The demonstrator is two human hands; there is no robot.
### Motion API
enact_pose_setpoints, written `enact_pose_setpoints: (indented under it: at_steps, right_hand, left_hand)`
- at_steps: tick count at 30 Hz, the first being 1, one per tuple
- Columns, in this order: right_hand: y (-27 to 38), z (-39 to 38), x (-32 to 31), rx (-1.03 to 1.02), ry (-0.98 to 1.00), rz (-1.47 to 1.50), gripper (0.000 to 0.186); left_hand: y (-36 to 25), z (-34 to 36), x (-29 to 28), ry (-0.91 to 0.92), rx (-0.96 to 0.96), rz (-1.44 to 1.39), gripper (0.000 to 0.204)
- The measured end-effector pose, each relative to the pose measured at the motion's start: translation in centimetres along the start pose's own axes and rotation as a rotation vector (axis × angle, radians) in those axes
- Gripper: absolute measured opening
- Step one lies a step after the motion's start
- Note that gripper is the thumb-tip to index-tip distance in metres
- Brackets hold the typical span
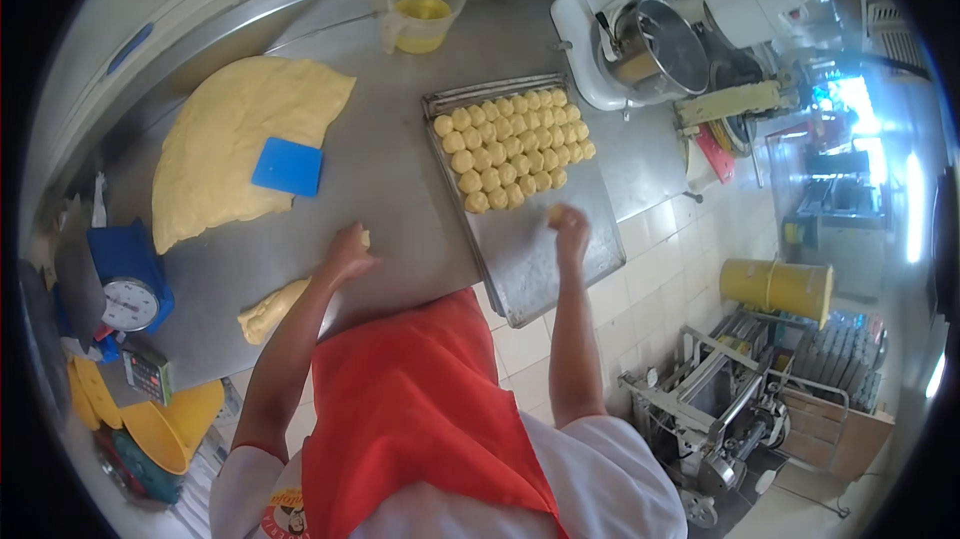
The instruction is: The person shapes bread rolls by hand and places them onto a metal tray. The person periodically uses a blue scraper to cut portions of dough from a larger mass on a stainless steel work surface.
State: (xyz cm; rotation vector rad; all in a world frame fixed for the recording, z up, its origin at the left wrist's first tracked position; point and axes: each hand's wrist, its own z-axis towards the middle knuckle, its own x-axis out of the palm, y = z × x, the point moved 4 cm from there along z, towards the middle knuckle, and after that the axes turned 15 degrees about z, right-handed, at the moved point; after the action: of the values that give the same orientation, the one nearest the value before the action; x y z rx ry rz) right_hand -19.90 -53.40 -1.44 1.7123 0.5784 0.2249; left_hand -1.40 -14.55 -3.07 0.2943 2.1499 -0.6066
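Observation:
My right hand (571,232) is closed on a dough ball (556,214), just above the bare near part of a metal baking tray (525,264). Rows of round, pale yellow dough balls (511,147) fill the tray's far part. Over the steel table my left hand (345,257) is curled around a small piece of dough (366,238). A rolled strip of dough (272,311) lies beside my left forearm, partly hidden by it. Farther back on the left, a large slab of dough (220,149) is spread out, with a blue scraper (288,167) on its right edge.
A clear jug (425,14) of yellow liquid stands at the back. A mixer with a steel bowl (660,44) is at the far right. On the left are a blue dial scale (130,284) and a calculator (147,375). A wheeled machine (715,409) stands at right.

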Motion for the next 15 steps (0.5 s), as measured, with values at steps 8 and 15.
enact_pose_setpoints:
  at_steps: [8, 15]
  right_hand:
    - [1.0, 10.0, 1.4, -0.261, -0.203, -0.503, 0.026]
    - [2.6, -8.4, 14.2, -0.174, 0.448, -0.141, 0.032]
  left_hand:
    - [-1.1, -1.6, -0.2, -0.088, 0.079, -0.140, 0.071]
    - [0.1, -2.4, 0.6, -0.171, 0.099, -0.243, 0.094]
